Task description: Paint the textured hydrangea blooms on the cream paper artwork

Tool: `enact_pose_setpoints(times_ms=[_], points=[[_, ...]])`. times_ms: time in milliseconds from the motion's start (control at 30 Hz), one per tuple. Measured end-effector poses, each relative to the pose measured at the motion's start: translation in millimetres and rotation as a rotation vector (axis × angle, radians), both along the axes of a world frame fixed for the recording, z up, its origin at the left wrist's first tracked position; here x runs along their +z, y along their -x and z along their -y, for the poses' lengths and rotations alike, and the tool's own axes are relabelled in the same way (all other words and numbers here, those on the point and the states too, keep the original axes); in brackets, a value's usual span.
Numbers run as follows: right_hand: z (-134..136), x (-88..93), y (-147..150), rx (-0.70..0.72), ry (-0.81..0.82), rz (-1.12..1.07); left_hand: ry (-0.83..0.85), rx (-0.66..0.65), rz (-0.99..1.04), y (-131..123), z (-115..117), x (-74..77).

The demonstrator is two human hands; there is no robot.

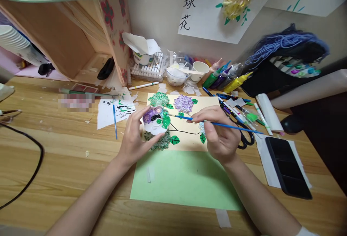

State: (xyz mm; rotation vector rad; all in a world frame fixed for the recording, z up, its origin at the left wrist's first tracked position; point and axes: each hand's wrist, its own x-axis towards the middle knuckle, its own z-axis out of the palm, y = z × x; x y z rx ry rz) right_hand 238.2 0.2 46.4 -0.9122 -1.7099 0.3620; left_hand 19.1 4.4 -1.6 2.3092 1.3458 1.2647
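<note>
My left hand (137, 133) grips a small round paint palette (153, 130) by its edges, thumb at the front and fingers at the far left. Purple, black, green and white paint lies in its wells. Between the fingers of my right hand (219, 132) is a thin blue paintbrush (217, 123), its tip at the green paint. Beneath both hands lies a cream sheet (187, 144) with textured flower heads, such as a purple one (183, 103), plus green leaves and dark stems. The palette covers part of the lower-left green flower (159, 141).
Under the cream sheet is green paper (184, 181). A second brush (114, 118) rests on paint-smeared paper at left. Scissors (247, 140), markers and a phone (288, 167) lie right. Paint bottles (235, 82), a paper cup (200, 72) and a box (81, 33) stand behind.
</note>
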Motion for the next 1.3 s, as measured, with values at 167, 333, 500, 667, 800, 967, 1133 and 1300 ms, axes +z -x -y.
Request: enact_pose_setpoints(times_ms=[167,333,500,667,800,967,1133,1300], points=[[1,-2.7,1,0.038,-0.043,0.143,-0.012,-0.057,-0.005,-1,1,-0.4],[-2,-2.5,1,0.049,-0.068,0.215,-0.014,-0.077,0.001,-1,1,-2.3],[0,-1.9,4,0.049,-0.075,0.230,-0.008,-0.084,0.002,-1,1,-2.1],[0,6.0,-3,-0.093,-0.127,0.071,0.010,-0.074,-0.003,0,1,-1.7],[-4,5.1,-25,-0.228,-0.101,0.049,0.006,-0.037,0.011,2,-2,-2.1],[-8,-15.9,-46,-0.226,0.063,0.272,0.000,0.009,0.016,3,-5,-5.1],[-10,-30.5,-44,-0.190,0.125,0.309,-0.016,0.012,0.005,3,-6,-5.5],[-12,-33.6,-42,-0.180,0.127,0.317,-0.009,0.021,-0.002,2,-6,-3.8]])
